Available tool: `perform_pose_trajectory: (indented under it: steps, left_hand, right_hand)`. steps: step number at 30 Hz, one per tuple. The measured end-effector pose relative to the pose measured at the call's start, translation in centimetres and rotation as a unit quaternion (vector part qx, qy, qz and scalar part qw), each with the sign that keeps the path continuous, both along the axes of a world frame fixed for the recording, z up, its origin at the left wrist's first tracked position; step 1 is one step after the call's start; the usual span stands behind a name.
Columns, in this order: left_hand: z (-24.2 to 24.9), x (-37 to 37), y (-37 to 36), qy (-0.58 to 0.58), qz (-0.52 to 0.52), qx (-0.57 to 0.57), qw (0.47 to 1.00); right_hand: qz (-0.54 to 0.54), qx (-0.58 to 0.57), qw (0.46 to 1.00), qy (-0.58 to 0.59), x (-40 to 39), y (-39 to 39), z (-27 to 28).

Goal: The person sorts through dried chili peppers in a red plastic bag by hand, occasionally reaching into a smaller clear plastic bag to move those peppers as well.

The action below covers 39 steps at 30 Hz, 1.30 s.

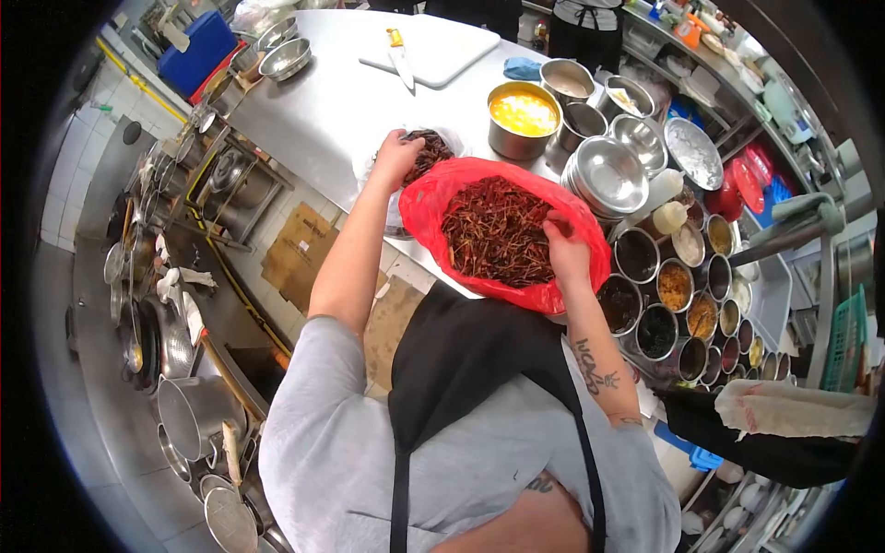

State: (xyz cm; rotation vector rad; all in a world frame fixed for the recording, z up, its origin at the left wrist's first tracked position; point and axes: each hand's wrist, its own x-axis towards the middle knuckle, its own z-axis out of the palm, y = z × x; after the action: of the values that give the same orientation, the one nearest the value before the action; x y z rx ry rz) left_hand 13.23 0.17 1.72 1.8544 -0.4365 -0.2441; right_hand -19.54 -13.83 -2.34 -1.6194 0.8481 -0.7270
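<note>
A red plastic bag (419,207), its mouth wide, lies right in front of my apron, full of dried red chillies (498,230). My right hand (567,251) reaches over the bag's right rim, its fingers curled into the chillies at that side. Behind the bag to the left is a clear plastic bag (452,138) with darker dried chillies (430,155) in it. My left hand (396,158) is closed at the left edge of this clear bag, fingertips against the dark chillies. The red bag hides part of the clear one.
A knife (401,63) lies by a white cutting board (442,46). Right of the bags stand a pot of yellow liquid (524,115), stacked metal bowls (608,175) and several ingredient containers (675,286). Metal bowls (286,59) sit at the back left. A person in an apron (585,41) stands behind.
</note>
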Motion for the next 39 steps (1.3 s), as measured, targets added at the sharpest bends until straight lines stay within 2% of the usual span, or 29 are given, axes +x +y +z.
perform_pose_trajectory:
  steps: [1, 2, 3, 6, 7, 10, 12, 14, 15, 16, 19, 22, 25, 29, 32, 34, 35, 36, 37, 38, 39]
  left_hand:
    - [-0.6, -0.2, -0.5, -0.194, 0.051, 0.078, 0.977]
    - [-1.2, -0.3, -1.0, -0.281, 0.068, 0.1, 0.952]
    - [0.3, -1.8, -1.4, -0.365, 0.095, 0.123, 0.918]
    - [8.9, -8.8, -0.4, -0.149, -0.035, -0.046, 0.987]
    - [9.7, -10.6, -0.2, -0.161, -0.037, -0.093, 0.982]
    - [9.7, -14.1, 1.1, -0.162, -0.151, -0.108, 0.969]
    - [9.4, -16.1, 1.1, -0.108, -0.255, -0.024, 0.961]
    - [8.2, -17.3, 0.6, -0.063, -0.317, 0.072, 0.944]
    - [5.8, -17.2, 0.2, -0.106, -0.357, 0.067, 0.926]
    - [4.1, -17.4, -0.1, -0.077, -0.383, 0.09, 0.916]
    - [0.0, -18.3, -1.0, -0.195, -0.399, 0.145, 0.884]
    - [-1.9, -18.8, -1.2, -0.239, -0.368, 0.157, 0.885]
    - [-1.9, -18.8, -1.6, -0.174, -0.338, 0.101, 0.92]
    - [-0.8, -18.8, -1.3, 0.063, -0.31, 0.013, 0.948]
    - [-1.3, -18.9, -1.1, 0.191, -0.266, -0.064, 0.943]
    - [-1.5, -18.8, -1.2, 0.257, -0.251, -0.107, 0.927]
    - [-1.0, -18.9, -0.8, 0.203, -0.276, -0.059, 0.938]
    - [-1.3, -19.0, -0.8, 0.208, -0.287, -0.071, 0.932]
    - [-0.6, -19.4, -0.9, 0.173, -0.288, -0.078, 0.939]
    - [-0.6, -19.4, -0.8, 0.208, -0.301, -0.096, 0.926]
    - [0.7, -19.5, -0.8, 0.199, -0.318, -0.073, 0.924]
  right_hand:
    - [-0.003, -0.058, 0.996, 0.071, -0.3, -0.4, 0.2]
    - [-0.008, -0.115, 0.983, 0.142, -0.6, -0.9, 0.3]
    - [0.003, -0.199, 0.96, 0.196, -1.1, -0.7, 1.3]
    - [0.081, -0.244, 0.943, 0.211, -0.6, -2.2, 0.9]
    - [0.104, -0.196, 0.943, 0.25, 0.1, -1.7, 2.9]
    - [0.173, -0.206, 0.907, 0.325, 1.9, -1.8, 3.5]
    - [0.158, -0.213, 0.896, 0.357, 1.9, -0.9, 3.9]
    - [0.149, -0.219, 0.888, 0.376, 1.6, -0.1, 4.5]
    - [0.135, -0.224, 0.898, 0.353, 1.2, 0.1, 3.9]
    - [0.12, -0.23, 0.908, 0.329, 0.8, 0.1, 2.7]
    - [0.106, -0.19, 0.929, 0.3, 0.5, -0.1, 0.4]
    - [0.119, -0.164, 0.934, 0.296, 0.1, 0.1, 0.7]
    - [0.131, -0.176, 0.942, 0.253, 0.1, 0.7, 3.0]
    - [0.123, -0.142, 0.976, 0.111, 0.7, 0.8, 2.1]
    - [0.145, -0.117, 0.982, 0.032, 0.5, 1.5, 3.3]
    - [0.176, -0.15, 0.972, 0.052, 0.7, 1.7, 3.4]
    - [0.178, -0.17, 0.967, 0.068, 0.5, 1.3, 3.7]
    - [0.189, -0.156, 0.966, 0.079, 0.6, 1.2, 3.5]
    - [0.182, -0.078, 0.978, 0.06, 0.9, 1.3, 2.9]
    - [0.18, -0.031, 0.982, 0.05, 0.8, 1.4, 2.9]
    - [0.174, -0.02, 0.984, 0.019, 0.6, 1.6, 3.5]
